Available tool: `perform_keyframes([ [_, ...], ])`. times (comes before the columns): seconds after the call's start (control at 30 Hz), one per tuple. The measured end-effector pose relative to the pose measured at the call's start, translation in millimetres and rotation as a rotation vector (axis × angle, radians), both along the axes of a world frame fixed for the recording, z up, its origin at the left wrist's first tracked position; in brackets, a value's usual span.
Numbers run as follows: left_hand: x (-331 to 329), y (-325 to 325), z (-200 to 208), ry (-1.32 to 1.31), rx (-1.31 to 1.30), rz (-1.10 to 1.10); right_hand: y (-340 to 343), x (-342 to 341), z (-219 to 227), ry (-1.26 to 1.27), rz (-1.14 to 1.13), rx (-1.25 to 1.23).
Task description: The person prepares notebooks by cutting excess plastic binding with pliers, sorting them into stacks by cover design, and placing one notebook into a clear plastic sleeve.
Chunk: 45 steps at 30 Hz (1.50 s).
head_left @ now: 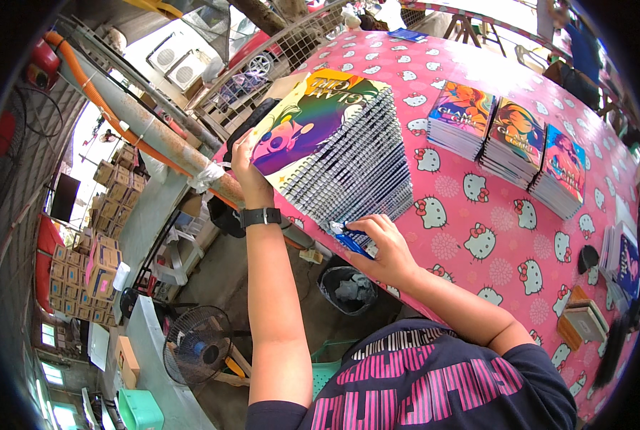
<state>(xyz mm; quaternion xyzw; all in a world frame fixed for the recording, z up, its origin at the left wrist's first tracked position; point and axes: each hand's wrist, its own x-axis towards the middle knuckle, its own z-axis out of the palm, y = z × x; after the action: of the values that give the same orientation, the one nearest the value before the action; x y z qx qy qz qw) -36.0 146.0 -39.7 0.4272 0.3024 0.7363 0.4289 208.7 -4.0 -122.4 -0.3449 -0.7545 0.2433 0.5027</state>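
Note:
A tall stack of spiral-bound notebooks (356,154) stands at the near left of the pink table, its coil edges toward me. Its top cover (298,132) is yellow, green and purple. My left hand (247,168), with a dark watch on its wrist, lies along the stack's left side; its fingers look stretched out, partly hidden. At the stack's lower near corner, my right hand (386,252) is closed with thumb and fingers on a small blue and white object (357,242). That object's kind is not clear, since the fingers cover part of it.
Three shorter notebook piles (517,140) stand to the right on the patterned table (449,208). More notebooks (624,261) lie at the far right. Below the table edge are a lined trash bin (347,290) and a fan (198,344). An orange-hosed pipe (148,132) runs at left.

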Motion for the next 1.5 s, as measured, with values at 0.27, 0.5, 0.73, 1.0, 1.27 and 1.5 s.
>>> perform_keyframes([
  [0.27,4.8,-2.3,2.3,0.022,0.004,0.003,-5.5,-8.5,-12.8,0.244,0.191,-0.396],
  [0.5,3.3,-2.6,2.5,0.031,0.008,0.047,-9.8,-5.7,8.0,0.66,0.557,-1.073],
  [0.73,-0.9,-0.3,-0.7,0.043,0.005,0.014,-4.7,4.2,-10.8,-0.102,-0.027,0.042],
  [1.0,-2.4,5.3,-4.2,0.131,0.006,0.049,1.3,0.5,-14.6,-0.167,-0.084,0.178],
  [1.27,2.0,-2.7,1.2,0.007,0.006,-0.029,4.1,-0.2,-20.5,0.084,0.157,-0.212],
  [1.5,0.1,1.4,-2.2,-0.012,-0.004,-0.049,5.9,1.1,-19.5,0.111,0.184,-0.317],
])
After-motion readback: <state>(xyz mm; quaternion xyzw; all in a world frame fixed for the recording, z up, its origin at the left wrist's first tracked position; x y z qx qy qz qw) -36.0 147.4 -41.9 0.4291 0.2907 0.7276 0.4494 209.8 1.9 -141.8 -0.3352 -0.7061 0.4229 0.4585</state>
